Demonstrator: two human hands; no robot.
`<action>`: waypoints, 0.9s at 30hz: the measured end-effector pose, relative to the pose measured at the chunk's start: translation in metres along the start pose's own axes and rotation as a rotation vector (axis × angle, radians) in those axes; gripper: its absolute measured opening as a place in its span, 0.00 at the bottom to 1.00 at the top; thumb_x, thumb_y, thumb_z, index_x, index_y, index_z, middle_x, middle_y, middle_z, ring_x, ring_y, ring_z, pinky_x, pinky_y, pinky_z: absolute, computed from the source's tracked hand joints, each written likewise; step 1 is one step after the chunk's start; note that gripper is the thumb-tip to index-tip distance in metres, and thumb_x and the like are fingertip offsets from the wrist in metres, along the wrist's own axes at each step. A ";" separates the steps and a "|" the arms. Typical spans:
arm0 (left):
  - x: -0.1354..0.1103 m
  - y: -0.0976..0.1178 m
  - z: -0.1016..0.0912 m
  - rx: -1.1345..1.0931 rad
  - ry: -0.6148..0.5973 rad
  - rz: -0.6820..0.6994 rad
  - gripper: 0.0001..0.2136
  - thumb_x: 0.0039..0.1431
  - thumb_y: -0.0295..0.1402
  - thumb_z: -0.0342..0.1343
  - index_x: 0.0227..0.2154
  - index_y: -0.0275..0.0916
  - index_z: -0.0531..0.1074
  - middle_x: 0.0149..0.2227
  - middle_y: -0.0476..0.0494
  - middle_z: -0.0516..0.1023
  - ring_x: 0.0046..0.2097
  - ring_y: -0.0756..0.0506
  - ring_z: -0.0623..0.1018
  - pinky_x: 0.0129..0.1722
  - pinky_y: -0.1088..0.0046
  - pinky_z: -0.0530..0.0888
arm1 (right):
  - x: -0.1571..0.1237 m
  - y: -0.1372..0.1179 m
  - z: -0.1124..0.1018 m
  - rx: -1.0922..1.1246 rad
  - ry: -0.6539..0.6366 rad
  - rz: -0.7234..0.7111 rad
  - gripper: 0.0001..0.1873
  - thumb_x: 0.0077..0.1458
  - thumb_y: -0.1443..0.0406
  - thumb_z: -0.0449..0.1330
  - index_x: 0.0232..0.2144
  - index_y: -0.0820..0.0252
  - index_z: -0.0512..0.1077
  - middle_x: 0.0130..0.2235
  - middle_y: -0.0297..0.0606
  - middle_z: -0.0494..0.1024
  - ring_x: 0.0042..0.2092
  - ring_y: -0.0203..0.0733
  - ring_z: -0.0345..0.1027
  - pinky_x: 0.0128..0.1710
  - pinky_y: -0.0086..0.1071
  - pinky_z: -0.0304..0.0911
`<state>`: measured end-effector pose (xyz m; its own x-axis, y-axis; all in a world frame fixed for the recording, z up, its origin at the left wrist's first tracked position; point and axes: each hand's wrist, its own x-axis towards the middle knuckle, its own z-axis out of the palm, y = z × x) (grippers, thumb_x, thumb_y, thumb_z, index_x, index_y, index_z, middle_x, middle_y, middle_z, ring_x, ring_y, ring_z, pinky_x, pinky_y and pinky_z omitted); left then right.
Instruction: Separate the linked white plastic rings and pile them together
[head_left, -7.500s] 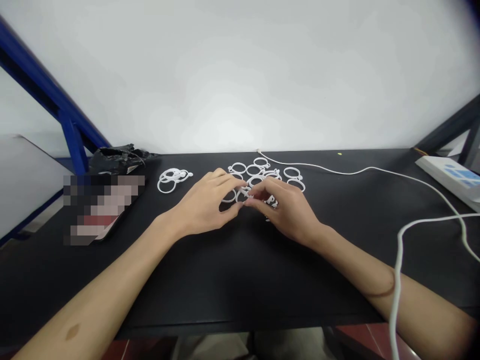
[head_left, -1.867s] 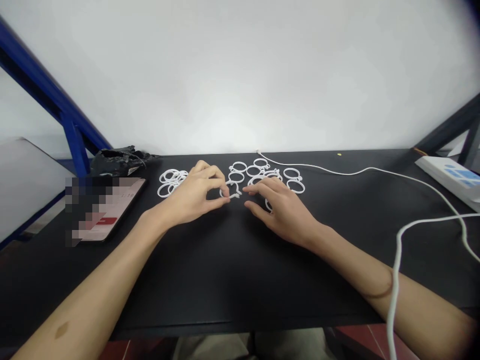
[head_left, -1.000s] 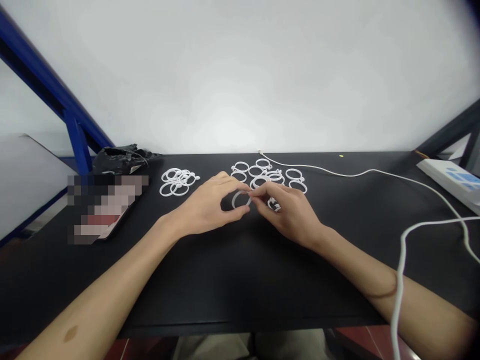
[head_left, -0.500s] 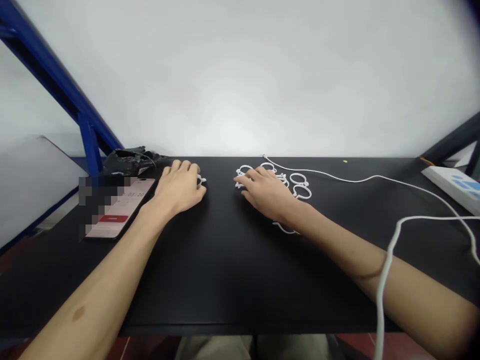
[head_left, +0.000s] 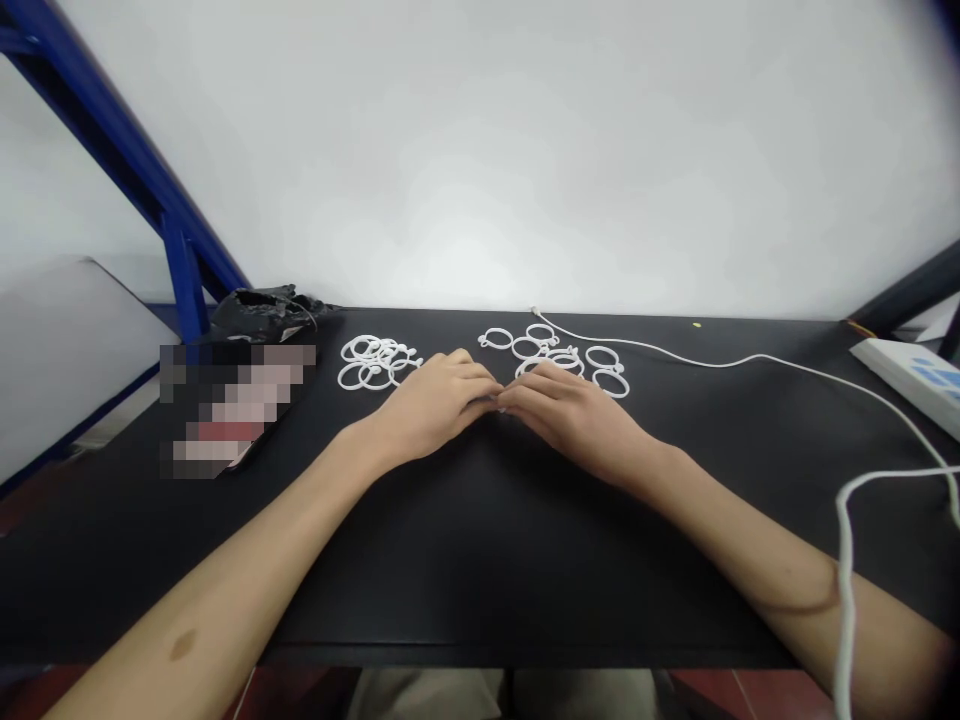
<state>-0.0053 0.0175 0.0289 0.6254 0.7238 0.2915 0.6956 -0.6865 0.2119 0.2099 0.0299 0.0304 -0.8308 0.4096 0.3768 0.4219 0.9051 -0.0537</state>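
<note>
My left hand [head_left: 439,400] and my right hand [head_left: 574,415] meet fingertip to fingertip over the middle of the black table [head_left: 465,560]. The fingers of both are bent and pressed together, and whatever may lie between them is hidden. Left of my left hand is a heap of white plastic curtain rings [head_left: 365,345] with small eyelets, overlapping each other. A looser group of the same rings [head_left: 496,338] lies behind and around my right hand, which partly covers some of them.
A partly blurred-out phone [head_left: 247,410] lies at the left, with a crumpled black plastic bag [head_left: 262,310] behind it. A white cable [head_left: 705,360] runs across the right side and passes over my right forearm. A white box [head_left: 911,375] stands at the right edge.
My left hand has moved right from the left heap, uncovering its rings. My right hand has drawn slightly nearer and right, off its group, and the two hands now touch.
</note>
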 end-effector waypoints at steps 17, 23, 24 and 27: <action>0.001 0.021 0.000 -0.243 0.238 -0.078 0.07 0.60 0.38 0.59 0.30 0.42 0.75 0.31 0.51 0.79 0.37 0.47 0.70 0.40 0.68 0.67 | -0.005 -0.014 -0.005 0.394 0.289 0.434 0.04 0.61 0.67 0.56 0.37 0.57 0.72 0.35 0.33 0.80 0.33 0.34 0.72 0.33 0.27 0.65; 0.002 0.014 -0.004 -0.198 0.207 -0.075 0.07 0.63 0.38 0.55 0.33 0.42 0.75 0.34 0.50 0.80 0.37 0.46 0.71 0.41 0.67 0.68 | -0.005 -0.009 -0.001 0.403 0.278 0.467 0.05 0.62 0.65 0.55 0.40 0.56 0.71 0.35 0.33 0.80 0.36 0.37 0.73 0.37 0.30 0.66; 0.001 0.009 -0.005 -0.160 0.204 -0.084 0.08 0.63 0.38 0.54 0.32 0.42 0.75 0.34 0.50 0.80 0.38 0.46 0.71 0.41 0.67 0.68 | -0.003 -0.006 0.002 0.380 0.261 0.460 0.08 0.62 0.65 0.55 0.43 0.56 0.70 0.36 0.34 0.80 0.37 0.38 0.73 0.39 0.31 0.67; -0.002 -0.012 -0.010 0.065 0.206 -0.204 0.10 0.63 0.38 0.53 0.31 0.42 0.75 0.35 0.46 0.80 0.40 0.42 0.71 0.41 0.63 0.67 | 0.008 0.005 0.009 0.189 0.209 0.400 0.16 0.62 0.63 0.55 0.52 0.58 0.66 0.42 0.41 0.78 0.44 0.45 0.71 0.44 0.39 0.66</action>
<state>-0.0188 0.0238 0.0354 0.3898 0.8124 0.4336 0.8250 -0.5173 0.2274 0.2022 0.0384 0.0245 -0.5184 0.7154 0.4686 0.6037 0.6942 -0.3920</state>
